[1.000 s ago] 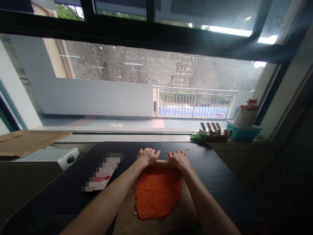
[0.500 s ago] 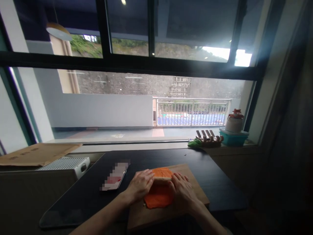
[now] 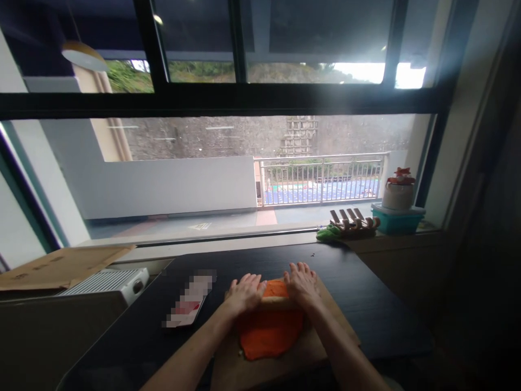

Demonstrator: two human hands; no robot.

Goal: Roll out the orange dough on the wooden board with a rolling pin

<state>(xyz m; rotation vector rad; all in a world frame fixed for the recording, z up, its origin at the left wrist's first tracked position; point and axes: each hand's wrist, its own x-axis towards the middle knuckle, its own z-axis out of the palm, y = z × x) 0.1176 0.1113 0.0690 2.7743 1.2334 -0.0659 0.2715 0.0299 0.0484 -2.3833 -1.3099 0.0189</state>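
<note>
A pale wooden rolling pin (image 3: 277,303) lies crosswise on a flat sheet of orange dough (image 3: 270,334), which could also be clay. Under the sheet is a wooden board (image 3: 230,366). My left hand (image 3: 245,294) rests palm down over the pin's left end, its fingers stretched forward past it. On the right end lies my right hand (image 3: 302,284), also palm down, with fingers extended and slightly spread. Both ends of the pin are hidden beneath my hands. Orange material shows on the near and far sides of the pin.
The board sits on a dark table (image 3: 391,309). Left of my hands lies a phone-like flat object (image 3: 191,304), blurred out. Brown cardboard (image 3: 69,265) rests by a white radiator (image 3: 132,285). On the sill stand a wooden rack (image 3: 353,224), a green cloth (image 3: 329,233) and a teal box (image 3: 399,220) under a jar.
Both hands have slid forward over the pin, and their fingers have straightened from a curled hold. More orange sheet shows on the near side. The camera view has shifted slightly.
</note>
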